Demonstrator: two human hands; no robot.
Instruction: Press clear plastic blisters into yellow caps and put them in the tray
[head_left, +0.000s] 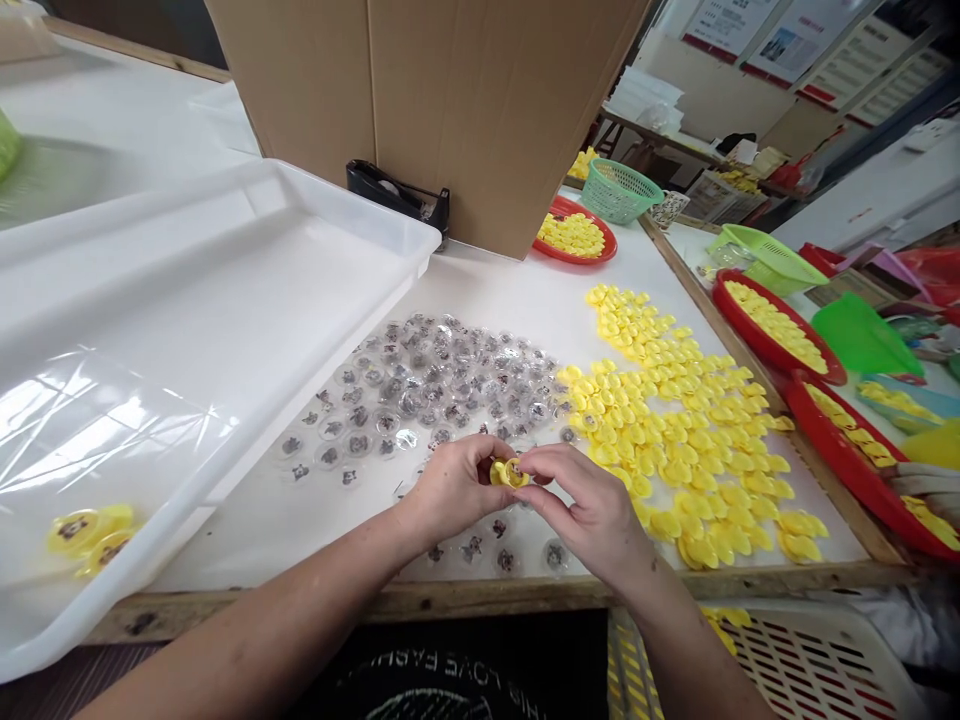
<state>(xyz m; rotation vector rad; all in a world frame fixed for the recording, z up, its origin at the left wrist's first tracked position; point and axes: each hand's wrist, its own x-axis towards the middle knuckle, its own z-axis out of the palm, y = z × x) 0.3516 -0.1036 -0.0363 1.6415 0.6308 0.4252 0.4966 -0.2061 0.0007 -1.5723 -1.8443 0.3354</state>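
Note:
Both of my hands meet over the near part of the table, around a small yellow plastic piece with a dark printed picture on it. My left hand pinches it from the left. My right hand grips its right side between thumb and fingers. Under and beyond my hands lie many clear round discs with small dark animal prints. To the right spreads a large batch of yellow rounded pieces. A few yellow pieces with prints lie in the white tray at the left.
A tall cardboard box stands at the back, with a black tape dispenser before it. A red plate of yellow pieces and a green basket are behind. A gloved hand is at the far right.

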